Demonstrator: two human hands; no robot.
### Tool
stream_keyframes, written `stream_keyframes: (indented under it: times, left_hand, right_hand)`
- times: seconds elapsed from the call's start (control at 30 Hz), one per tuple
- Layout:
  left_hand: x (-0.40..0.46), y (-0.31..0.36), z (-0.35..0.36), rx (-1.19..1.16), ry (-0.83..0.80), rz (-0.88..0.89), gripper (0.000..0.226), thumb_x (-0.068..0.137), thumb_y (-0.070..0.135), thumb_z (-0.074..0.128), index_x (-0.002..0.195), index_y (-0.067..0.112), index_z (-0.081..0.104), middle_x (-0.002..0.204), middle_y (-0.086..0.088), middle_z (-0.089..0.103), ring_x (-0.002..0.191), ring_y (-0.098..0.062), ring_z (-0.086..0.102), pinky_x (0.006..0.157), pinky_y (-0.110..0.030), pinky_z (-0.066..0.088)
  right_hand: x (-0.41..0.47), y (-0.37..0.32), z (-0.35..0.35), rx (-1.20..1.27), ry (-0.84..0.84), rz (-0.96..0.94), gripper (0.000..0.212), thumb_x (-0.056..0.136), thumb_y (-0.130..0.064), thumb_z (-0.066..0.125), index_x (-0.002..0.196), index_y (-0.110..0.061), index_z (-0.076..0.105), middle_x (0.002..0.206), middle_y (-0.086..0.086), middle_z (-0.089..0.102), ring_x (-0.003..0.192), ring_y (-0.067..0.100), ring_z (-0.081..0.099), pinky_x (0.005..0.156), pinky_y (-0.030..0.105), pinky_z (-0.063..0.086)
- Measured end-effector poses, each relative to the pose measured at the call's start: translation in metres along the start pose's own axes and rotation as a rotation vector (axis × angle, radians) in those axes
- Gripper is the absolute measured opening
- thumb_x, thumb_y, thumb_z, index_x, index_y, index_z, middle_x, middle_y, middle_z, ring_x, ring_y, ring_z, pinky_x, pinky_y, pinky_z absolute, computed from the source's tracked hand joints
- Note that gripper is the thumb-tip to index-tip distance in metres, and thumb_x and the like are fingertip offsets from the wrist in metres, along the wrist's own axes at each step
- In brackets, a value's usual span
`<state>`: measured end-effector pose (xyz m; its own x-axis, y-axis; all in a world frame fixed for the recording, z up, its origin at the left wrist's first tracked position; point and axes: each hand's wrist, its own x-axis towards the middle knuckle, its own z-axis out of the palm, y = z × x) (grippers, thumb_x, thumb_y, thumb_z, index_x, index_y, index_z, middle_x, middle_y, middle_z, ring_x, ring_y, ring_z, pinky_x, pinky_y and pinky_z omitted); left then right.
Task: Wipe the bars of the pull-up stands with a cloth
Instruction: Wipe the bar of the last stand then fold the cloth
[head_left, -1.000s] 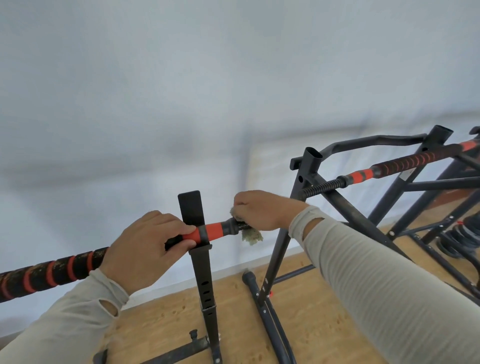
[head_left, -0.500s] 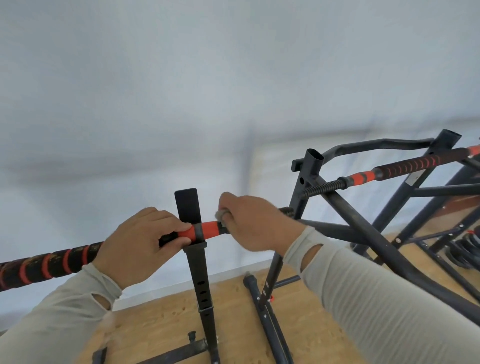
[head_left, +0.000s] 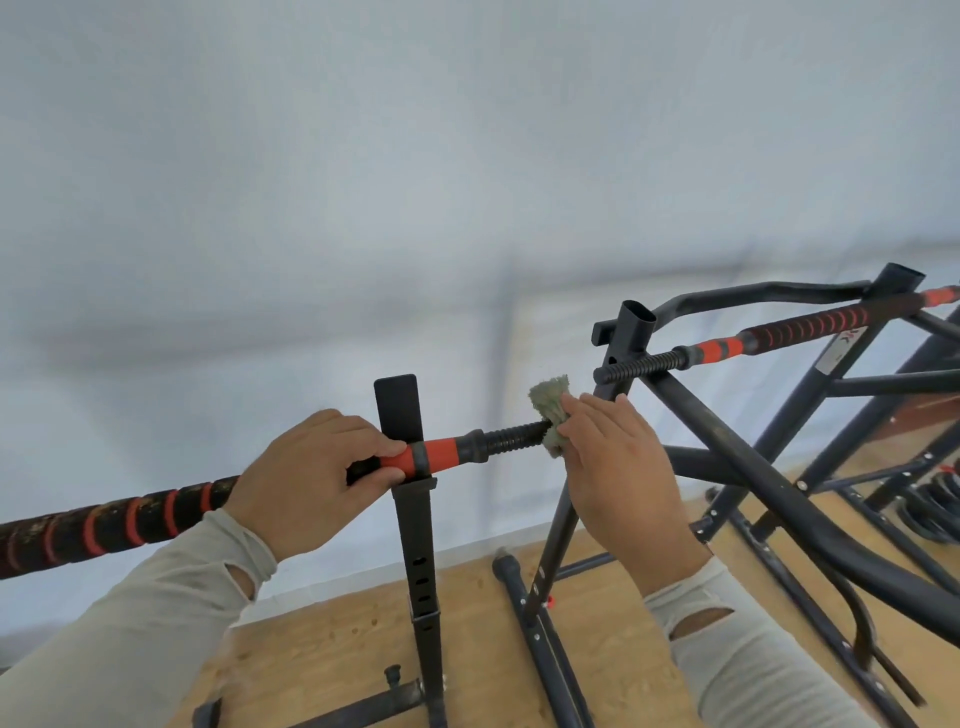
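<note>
bar (head_left: 452, 454) of the nearer pull-up stand runs from the lower left edge up toward the middle, its long stretch wrapped in black foam with red spiral bands, then a red-and-black collar, then a bare black threaded end. it rests against the stand's black upright post (head_left: 415, 525), which rises from the wooden floor (head_left: 322, 649) and ends in a flat plate just above the bar.

left hand (head_left: 306, 483) grips the bar just left of the post, fingers curled over the top and thumb tucked under beside the red collar. its grey sleeve (head_left: 135, 623) reaches to the wrist and has a small hole there.

right hand (head_left: 618, 478) is at the tip of the threaded end, back of the hand toward the camera, fingers fairly straight and pointing up. they press a grey-green cloth (head_left: 551, 410) against the end of the bar; the cloth bunches above and to the left of the fingertips and covers the bar's tip. whether the thumb closes around the cloth from behind cannot be told.

second pull-up stand (head_left: 717, 426) sits just to the right, a black tube frame with slanted legs and an open-topped upright. its own bar (head_left: 753, 340) has the same red and black wrap and threaded end and slopes up toward the right edge. dark coiled things (head_left: 935, 504) lie on the floor at the far right, too blurred to name. pale wall (head_left: 415, 182) fills the upper view.
</note>
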<state>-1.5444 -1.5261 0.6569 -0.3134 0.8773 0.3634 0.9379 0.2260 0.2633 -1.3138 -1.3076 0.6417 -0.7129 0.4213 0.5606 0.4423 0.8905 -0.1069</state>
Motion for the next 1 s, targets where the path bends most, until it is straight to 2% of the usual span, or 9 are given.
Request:
stream_keyframes:
  times: [0.2, 0.37, 0.47, 0.57, 0.63, 0.73, 0.87, 0.93, 1.0]
  left_hand:
    - [-0.002, 0.0, -0.001, 0.016, 0.008, 0.03, 0.031, 0.094, 0.053, 0.054, 0.114, 0.034, 0.07, 0.096, 0.017, 0.068, 0.084, -0.01, 0.053, 0.078, -0.012, 0.037]
    - [-0.002, 0.004, -0.014, -0.041, -0.069, 0.046, 0.033, 0.096, 0.046, 0.059, 0.125, 0.031, 0.065, 0.113, 0.013, 0.066, 0.097, -0.011, 0.05, 0.097, -0.032, 0.046]
    - [-0.02, -0.012, -0.041, -0.091, -0.053, -0.013, 0.046, 0.096, 0.047, 0.059, 0.139, 0.033, 0.055, 0.142, 0.017, 0.052, 0.131, -0.009, 0.043, 0.115, -0.023, 0.027]
    - [-0.063, -0.048, -0.082, -0.12, -0.006, -0.175, 0.047, 0.093, 0.049, 0.059, 0.139, 0.041, 0.052, 0.14, 0.026, 0.047, 0.128, -0.001, 0.043, 0.108, -0.026, 0.039]
    - [-0.095, -0.075, -0.106, -0.109, 0.002, -0.32, 0.049, 0.091, 0.054, 0.059, 0.138, 0.045, 0.049, 0.131, 0.03, 0.047, 0.115, 0.0, 0.046, 0.095, -0.023, 0.04]
    - [-0.134, -0.108, -0.127, -0.043, -0.053, -0.46, 0.06, 0.088, 0.06, 0.058, 0.143, 0.044, 0.043, 0.135, 0.024, 0.048, 0.119, -0.003, 0.046, 0.101, -0.027, 0.039]
    - [-0.16, -0.134, -0.13, 0.116, -0.126, -0.417, 0.074, 0.083, 0.074, 0.054, 0.147, 0.039, 0.04, 0.147, 0.017, 0.046, 0.135, -0.011, 0.042, 0.113, -0.033, 0.033]
    - [-0.164, -0.146, -0.127, 0.187, -0.115, -0.356, 0.075, 0.08, 0.081, 0.047, 0.14, 0.036, 0.049, 0.137, 0.016, 0.053, 0.125, -0.013, 0.049, 0.108, -0.034, 0.039]
    - [-0.164, -0.153, -0.124, 0.201, -0.113, -0.297, 0.066, 0.079, 0.083, 0.039, 0.122, 0.038, 0.061, 0.111, 0.021, 0.058, 0.103, -0.008, 0.054, 0.094, -0.029, 0.045]
  right_hand:
    - [-0.009, -0.048, -0.018, 0.022, 0.016, 0.16, 0.007, 0.096, -0.018, 0.065, 0.099, -0.018, 0.071, 0.09, -0.004, 0.073, 0.091, 0.02, 0.067, 0.089, 0.039, 0.054]
    - [0.002, -0.091, -0.055, 0.525, -0.011, 0.541, 0.012, 0.104, -0.038, 0.055, 0.092, -0.035, 0.058, 0.08, -0.012, 0.067, 0.07, 0.009, 0.064, 0.057, 0.024, 0.05]
    - [0.009, -0.117, -0.067, 0.731, 0.051, 0.668, 0.005, 0.102, -0.036, 0.059, 0.098, -0.034, 0.061, 0.084, -0.012, 0.072, 0.075, 0.006, 0.066, 0.061, 0.024, 0.052]
    - [0.015, -0.139, -0.07, 0.856, 0.068, 0.698, 0.006, 0.103, -0.034, 0.059, 0.101, -0.033, 0.065, 0.087, -0.02, 0.074, 0.079, 0.004, 0.069, 0.07, 0.03, 0.055]
    - [0.018, -0.152, -0.068, 0.873, 0.072, 0.681, 0.007, 0.103, -0.032, 0.058, 0.101, -0.032, 0.065, 0.087, -0.019, 0.074, 0.08, 0.005, 0.07, 0.071, 0.03, 0.055]
    - [0.025, -0.175, -0.059, 0.798, 0.054, 0.588, 0.006, 0.104, -0.029, 0.057, 0.102, -0.031, 0.062, 0.086, -0.014, 0.073, 0.082, 0.005, 0.068, 0.068, 0.025, 0.054]
    - [0.036, -0.212, -0.035, 0.415, -0.043, 0.184, 0.017, 0.105, -0.021, 0.053, 0.12, -0.022, 0.062, 0.11, -0.011, 0.069, 0.101, 0.004, 0.062, 0.09, 0.024, 0.049]
    - [0.039, -0.226, -0.009, 0.189, -0.127, -0.028, 0.022, 0.102, -0.014, 0.053, 0.121, -0.012, 0.063, 0.12, 0.0, 0.069, 0.115, 0.018, 0.061, 0.106, 0.031, 0.045]
    - [0.037, -0.239, 0.008, 0.149, -0.23, -0.033, 0.017, 0.1, -0.016, 0.053, 0.115, -0.014, 0.062, 0.107, 0.0, 0.07, 0.099, 0.019, 0.063, 0.095, 0.035, 0.053]
